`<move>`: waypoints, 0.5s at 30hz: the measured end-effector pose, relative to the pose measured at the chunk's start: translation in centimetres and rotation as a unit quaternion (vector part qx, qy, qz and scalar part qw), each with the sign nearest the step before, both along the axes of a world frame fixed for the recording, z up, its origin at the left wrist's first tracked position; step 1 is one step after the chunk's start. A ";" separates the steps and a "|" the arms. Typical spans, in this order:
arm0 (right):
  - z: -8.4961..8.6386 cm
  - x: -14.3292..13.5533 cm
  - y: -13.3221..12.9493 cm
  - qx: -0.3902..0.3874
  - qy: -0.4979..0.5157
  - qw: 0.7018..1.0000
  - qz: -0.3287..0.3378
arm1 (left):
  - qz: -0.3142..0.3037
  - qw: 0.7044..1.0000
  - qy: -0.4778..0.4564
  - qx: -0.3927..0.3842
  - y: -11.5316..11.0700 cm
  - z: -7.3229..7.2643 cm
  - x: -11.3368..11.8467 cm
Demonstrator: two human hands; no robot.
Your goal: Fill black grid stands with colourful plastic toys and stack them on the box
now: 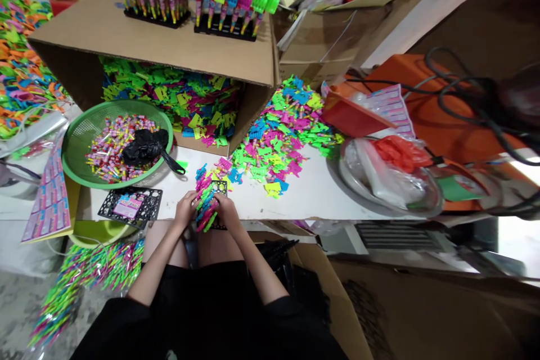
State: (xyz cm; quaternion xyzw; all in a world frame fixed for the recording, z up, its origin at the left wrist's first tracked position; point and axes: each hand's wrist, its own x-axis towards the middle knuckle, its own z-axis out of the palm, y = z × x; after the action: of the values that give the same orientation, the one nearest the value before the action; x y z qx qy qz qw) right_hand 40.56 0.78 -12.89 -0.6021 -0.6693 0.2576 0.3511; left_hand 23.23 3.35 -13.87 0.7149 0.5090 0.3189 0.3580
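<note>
Clamping a bunch of bright plastic pieces (206,202) from two sides, with left hand (184,209) at nine o'clock of it and right hand (228,211) at three. Both hands near together, only the bunch between, at the front edge of the white table (320,194). Partly under the bunch, a black rack (220,185); cannot tell whether touching it. At about twelve o'clock, just beyond, a few loose pieces (225,165). Between one and two o'clock, a wide pile of similar pieces (276,140). At nine o'clock, a black tray (152,202) with a printed card (127,206) on it. At ten o'clock, a green basket (72,154), containing small colourful tubes (109,143) and a black plastic bag (145,146). Between eleven and twelve o'clock, farther, a cardboard box (169,48), open towards the hands. At three o'clock, well apart, a metal bowl (439,199).
</note>
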 end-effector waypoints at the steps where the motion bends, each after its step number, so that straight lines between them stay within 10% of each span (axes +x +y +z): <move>1: -0.1 0.0 0.2 -0.002 -0.013 1.000 0.007 | -0.003 1.000 0.000 0.003 0.1 0.0 0.2; 15: 0.5 0.0 0.4 0.012 -0.030 0.997 0.067 | -0.001 1.000 -0.011 0.025 -0.4 0.1 0.3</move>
State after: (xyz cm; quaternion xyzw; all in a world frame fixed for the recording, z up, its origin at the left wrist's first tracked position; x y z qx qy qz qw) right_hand 40.54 1.20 -12.42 -0.5593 -0.7210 0.2542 0.3205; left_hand 23.55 3.00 -13.80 0.7209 0.4959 0.3390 0.3457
